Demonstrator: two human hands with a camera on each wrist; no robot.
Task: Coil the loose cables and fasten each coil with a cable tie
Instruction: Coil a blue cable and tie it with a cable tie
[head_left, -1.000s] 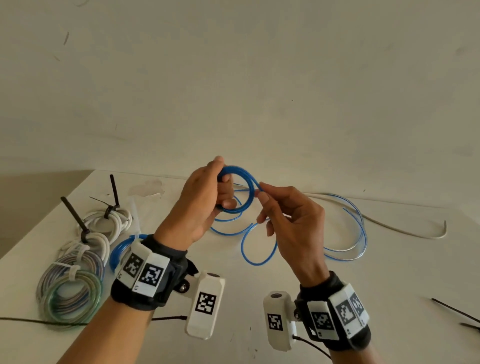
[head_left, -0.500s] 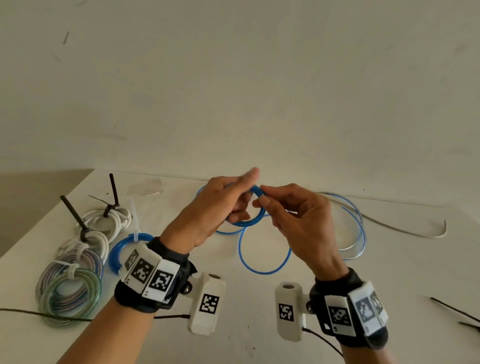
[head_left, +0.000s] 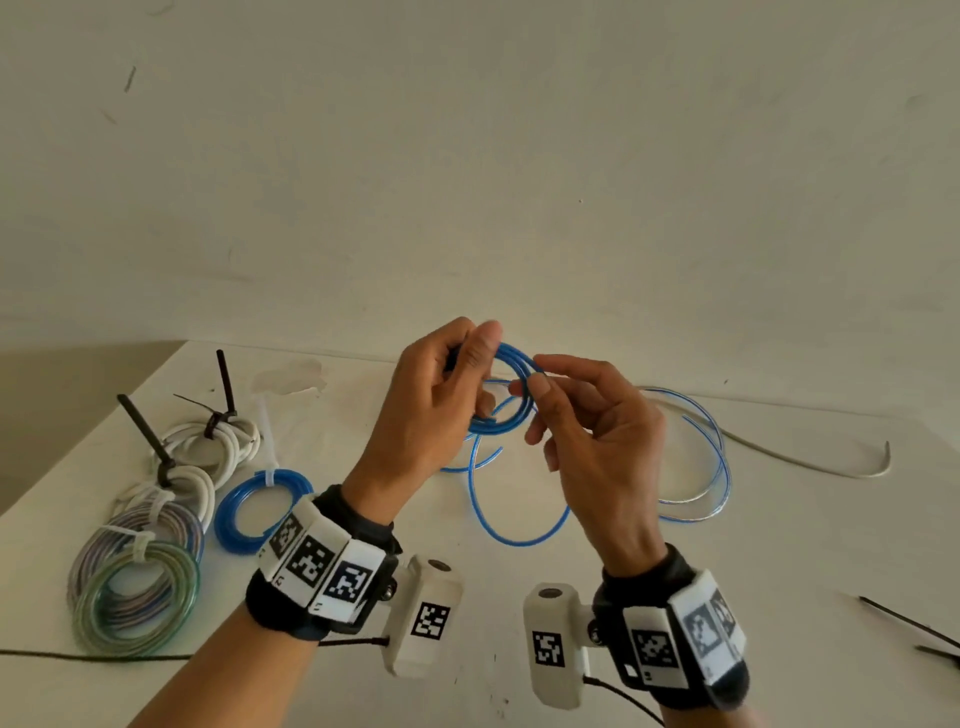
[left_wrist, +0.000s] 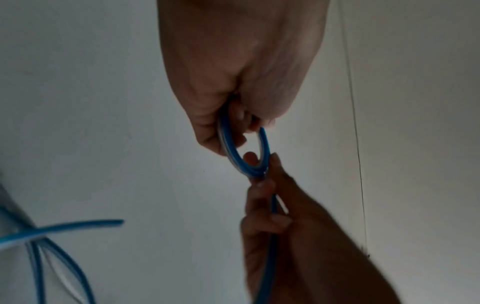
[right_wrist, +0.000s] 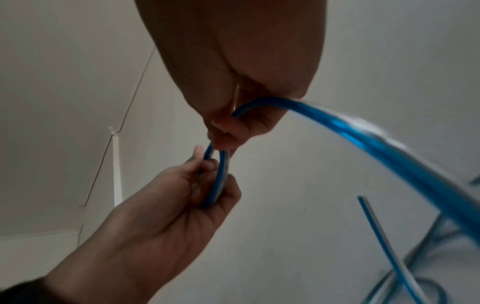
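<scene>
- The left hand (head_left: 439, 400) gripped the small blue coil (head_left: 511, 389) above the table (head_left: 779, 571); the right hand (head_left: 587, 436) pinched the feeding strand.
- Good practice: lay each turn flush, keeping tension even.
- The coil stood nearly upright, its opening facing the camera; the slack cable (head_left: 519, 519) trailed rightward.

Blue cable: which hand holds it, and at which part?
Both. The left hand grips the blue cable at its small coil; the right hand pinches the strand beside that coil.
</scene>
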